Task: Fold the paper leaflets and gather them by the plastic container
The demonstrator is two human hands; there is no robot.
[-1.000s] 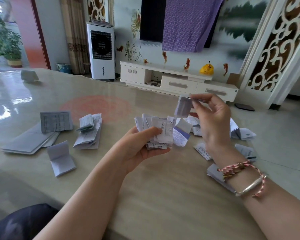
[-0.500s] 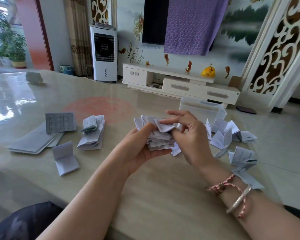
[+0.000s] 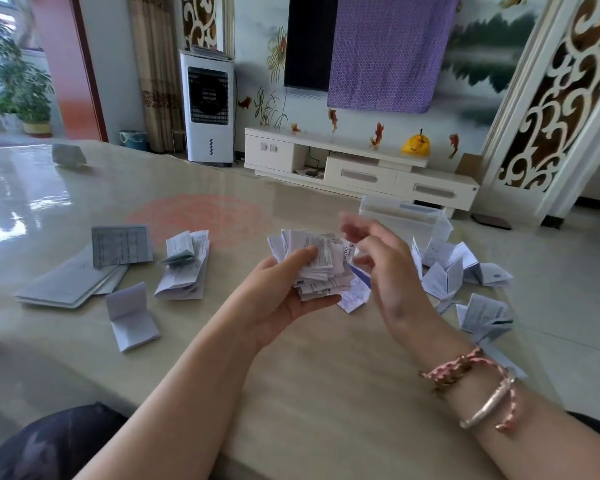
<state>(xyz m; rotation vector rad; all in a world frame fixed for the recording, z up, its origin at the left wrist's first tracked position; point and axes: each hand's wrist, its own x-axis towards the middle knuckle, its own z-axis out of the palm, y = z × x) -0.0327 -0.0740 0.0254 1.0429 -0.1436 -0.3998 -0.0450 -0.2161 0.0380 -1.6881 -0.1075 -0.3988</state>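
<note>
My left hand (image 3: 278,292) grips a thick stack of folded leaflets (image 3: 317,263) above the middle of the table, thumb on top. Just right of the stack hovers my right hand (image 3: 385,268), fingers loosely spread and blurred, holding nothing. The clear plastic container (image 3: 407,216) stands beyond it at the table's far right. Several folded leaflets (image 3: 444,275) lie scattered beside the container. On the left lie flat unfolded leaflets (image 3: 70,282), a printed sheet (image 3: 122,244), a half-folded pile (image 3: 187,268) and one small folded leaflet (image 3: 130,317).
The glossy beige table (image 3: 291,375) ends close to my body; its right edge runs past the scattered leaflets. A small pale object (image 3: 66,155) sits at the far left. A fan unit (image 3: 207,105) and a TV cabinet (image 3: 357,168) stand behind the table.
My right hand brought a folded leaflet down onto the stack in my left hand, then let go and drew slightly away to the right.
</note>
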